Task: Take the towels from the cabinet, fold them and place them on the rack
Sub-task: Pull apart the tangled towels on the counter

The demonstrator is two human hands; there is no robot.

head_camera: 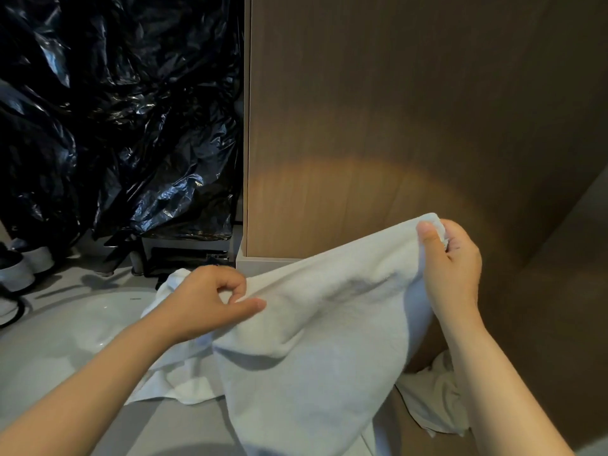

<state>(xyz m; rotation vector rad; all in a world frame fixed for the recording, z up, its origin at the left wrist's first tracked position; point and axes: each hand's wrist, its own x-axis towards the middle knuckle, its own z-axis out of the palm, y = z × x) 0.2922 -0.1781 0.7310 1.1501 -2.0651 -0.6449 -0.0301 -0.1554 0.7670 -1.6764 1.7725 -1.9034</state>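
A white towel (pixel 316 327) hangs stretched between my two hands over the grey counter. My right hand (pixel 452 258) pinches its upper corner, raised in front of the wooden cabinet (pixel 394 126). Lower and to the left, my left hand (pixel 210 301) grips the towel's top edge between thumb and curled fingers. More white cloth (pixel 171 386) lies crumpled on the counter under the left forearm, and another bunch (pixel 434 403) shows behind my right forearm. No rack is in view.
A white basin (pixel 82 320) is sunk into the grey counter (pixel 184 429) at the left. Black plastic sheeting (pixel 115 110) covers the wall behind it. White-rimmed cups (pixel 19 274) stand at the far left, and a dark stand (pixel 184 251) sits under the sheeting.
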